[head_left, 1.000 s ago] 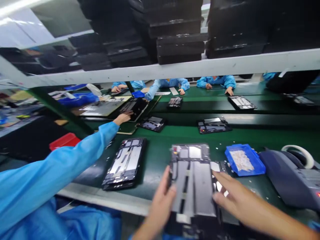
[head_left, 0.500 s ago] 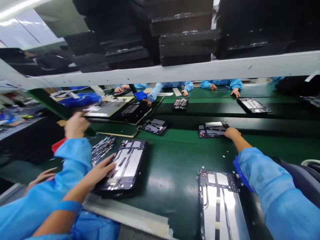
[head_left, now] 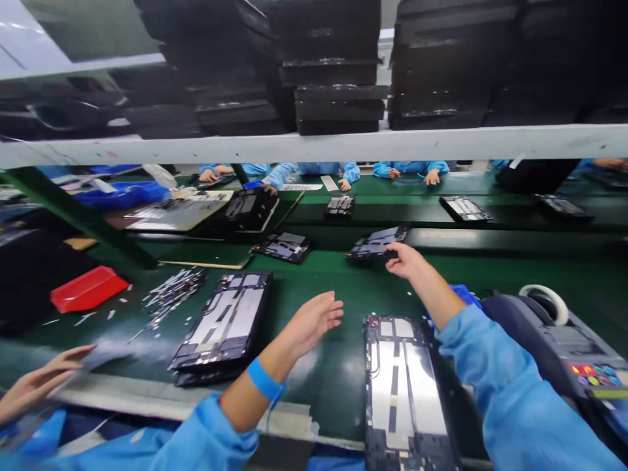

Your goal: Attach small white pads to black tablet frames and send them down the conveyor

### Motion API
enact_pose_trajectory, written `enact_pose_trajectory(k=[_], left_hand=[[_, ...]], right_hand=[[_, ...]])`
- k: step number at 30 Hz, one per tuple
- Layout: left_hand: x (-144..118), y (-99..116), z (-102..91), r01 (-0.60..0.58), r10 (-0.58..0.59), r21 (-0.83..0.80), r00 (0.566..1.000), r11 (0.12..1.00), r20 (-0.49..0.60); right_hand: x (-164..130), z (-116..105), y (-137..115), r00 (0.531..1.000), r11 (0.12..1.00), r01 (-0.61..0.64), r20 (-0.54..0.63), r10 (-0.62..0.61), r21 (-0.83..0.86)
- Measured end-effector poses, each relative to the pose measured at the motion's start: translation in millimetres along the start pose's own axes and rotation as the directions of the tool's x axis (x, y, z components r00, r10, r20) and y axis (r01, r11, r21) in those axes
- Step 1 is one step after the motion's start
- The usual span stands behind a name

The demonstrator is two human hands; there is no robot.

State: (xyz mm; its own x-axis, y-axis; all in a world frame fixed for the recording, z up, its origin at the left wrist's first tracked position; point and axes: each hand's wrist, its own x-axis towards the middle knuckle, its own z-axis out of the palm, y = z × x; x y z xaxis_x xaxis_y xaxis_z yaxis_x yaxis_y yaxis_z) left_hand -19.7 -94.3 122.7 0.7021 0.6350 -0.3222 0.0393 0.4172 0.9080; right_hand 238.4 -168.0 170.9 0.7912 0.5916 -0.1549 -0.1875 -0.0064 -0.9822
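Note:
My right hand (head_left: 405, 260) reaches forward over the green belt (head_left: 338, 288) and grips the right edge of an open tablet chassis (head_left: 375, 243), which is tilted and partly raised off the belt. My left hand (head_left: 314, 320) hovers open above the belt, fingers spread, holding nothing, between a stack of tablet chassis (head_left: 223, 327) on its left and another open chassis (head_left: 402, 386) lying flat close to me on its right.
A tape dispenser machine (head_left: 554, 340) stands at the right, a blue tray (head_left: 464, 293) behind my right arm. A red tray (head_left: 86, 288) and loose metal strips (head_left: 171, 294) lie left. Another person's hand (head_left: 39, 383) is at the lower left. Workers sit across the belt.
My right hand closed on the far chassis and lifted it toward me. My left hand left the left-hand stack and moved right into the air. The neighbour's raised arm has dropped away.

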Motion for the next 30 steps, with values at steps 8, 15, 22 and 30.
enact_pose_trajectory(k=[8, 15, 22, 30], left_hand=[[-21.5, -20.4, 71.2, -0.144, 0.163, -0.115, 0.971, 0.983, 0.175], [-56.0, -60.1, 36.5, -0.287, -0.004, 0.509, 0.869, 0.812, 0.495], [-35.4, -97.9, 14.0, -0.486, 0.206, 0.779, 0.874, 0.397, 0.440], [136.9, 47.2, -43.6, 0.114, 0.467, 0.910, 0.829, 0.398, -0.308]], right_hand=[[-201.9, -72.1, 59.6, 0.907, 0.980, -0.066, 0.420, -0.020, 0.189], [-266.6, -163.3, 121.2, 0.923, 0.970, 0.009, 0.374, 0.084, -0.241], [-247.0, -173.1, 154.3, 0.953, 0.747, 0.175, 0.301, 0.036, -0.641], [-223.6, -215.3, 191.5, 0.988, 0.820, 0.100, 0.151, -0.017, -0.564]])
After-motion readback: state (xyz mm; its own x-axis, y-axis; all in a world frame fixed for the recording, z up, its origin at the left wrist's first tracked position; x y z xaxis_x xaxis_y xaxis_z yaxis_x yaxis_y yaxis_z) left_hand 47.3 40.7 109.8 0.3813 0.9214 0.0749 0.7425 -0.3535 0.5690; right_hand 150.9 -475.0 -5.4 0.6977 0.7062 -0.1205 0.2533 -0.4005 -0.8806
